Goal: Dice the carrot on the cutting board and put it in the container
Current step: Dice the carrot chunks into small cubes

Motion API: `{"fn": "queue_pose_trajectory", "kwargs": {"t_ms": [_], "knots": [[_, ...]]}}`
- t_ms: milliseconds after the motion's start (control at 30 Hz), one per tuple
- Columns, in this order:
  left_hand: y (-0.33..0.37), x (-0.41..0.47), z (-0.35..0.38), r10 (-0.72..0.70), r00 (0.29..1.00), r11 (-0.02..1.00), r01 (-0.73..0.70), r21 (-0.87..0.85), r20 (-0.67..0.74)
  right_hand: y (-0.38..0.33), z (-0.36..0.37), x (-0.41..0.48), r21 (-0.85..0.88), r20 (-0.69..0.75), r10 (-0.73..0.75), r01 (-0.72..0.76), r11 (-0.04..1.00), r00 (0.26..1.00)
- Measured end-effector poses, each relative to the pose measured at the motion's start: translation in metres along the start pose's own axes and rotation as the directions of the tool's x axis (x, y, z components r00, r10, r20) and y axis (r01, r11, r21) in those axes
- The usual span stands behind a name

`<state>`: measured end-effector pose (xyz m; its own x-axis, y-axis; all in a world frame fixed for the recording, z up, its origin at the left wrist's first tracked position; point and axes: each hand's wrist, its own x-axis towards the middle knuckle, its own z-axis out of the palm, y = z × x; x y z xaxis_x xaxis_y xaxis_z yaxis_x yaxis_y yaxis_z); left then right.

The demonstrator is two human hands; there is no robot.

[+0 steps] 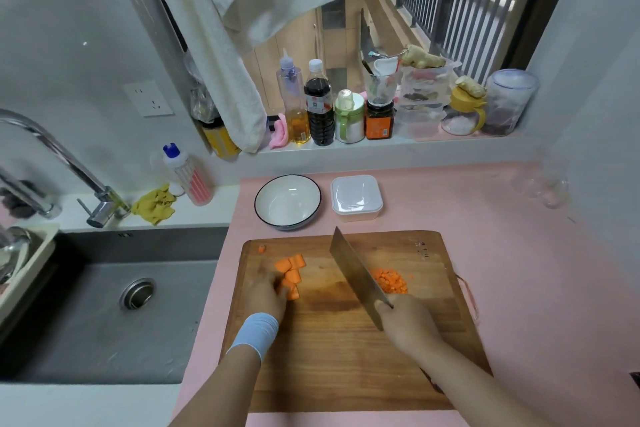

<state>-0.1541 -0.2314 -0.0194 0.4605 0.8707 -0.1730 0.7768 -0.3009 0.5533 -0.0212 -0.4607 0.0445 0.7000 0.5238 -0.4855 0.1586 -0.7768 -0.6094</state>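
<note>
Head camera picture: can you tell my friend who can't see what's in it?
A left hand steadies carrot sticks on a cutting board while the right hand holds a cleaver beside diced carrot.

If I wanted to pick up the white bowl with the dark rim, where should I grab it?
Grab the bowl by its near rim, coming from the cutting board side. It sits upright and empty, so fingers can hook over that thin edge, thumb inside. The plastic container stands close on one side, so avoid that side.
</note>
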Motion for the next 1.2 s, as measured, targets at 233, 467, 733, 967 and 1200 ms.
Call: {"fn": "queue_pose_trajectory", "kwargs": {"t_ms": [233,467,733,967,1200], "knots": [[-0.01,0.002,-0.005,0.015,1.0,0.995,-0.013,-0.104,0.024,-0.025,0.026,0.005,-0.024,0.028,-0.039,0.04,0.999,0.999],[-0.003,0.022,-0.012,0.056,0.994,0.996,-0.063,0.069,0.089,-0.035,0.028,0.008,-0.063,-0.013,-0.001,0.0,0.998,1.0],[0.028,0.018,0.003,0.356,0.925,0.933,-0.343,-0.107,0.135,-0.032,0.021,0.008,-0.051,-0.074,0.021,-0.025,0.998,0.997],[0.023,-0.006,0.039,0.609,0.722,0.776,-0.628,-0.058,0.329,-0.025,0.019,-0.006,-0.048,-0.107,0.029,-0.034,0.998,0.994],[0.011,0.0,0.048,0.673,0.707,0.733,-0.678,-0.063,0.216,-0.02,0.024,-0.017,-0.106,-0.132,0.046,-0.06,0.993,0.99]]}}
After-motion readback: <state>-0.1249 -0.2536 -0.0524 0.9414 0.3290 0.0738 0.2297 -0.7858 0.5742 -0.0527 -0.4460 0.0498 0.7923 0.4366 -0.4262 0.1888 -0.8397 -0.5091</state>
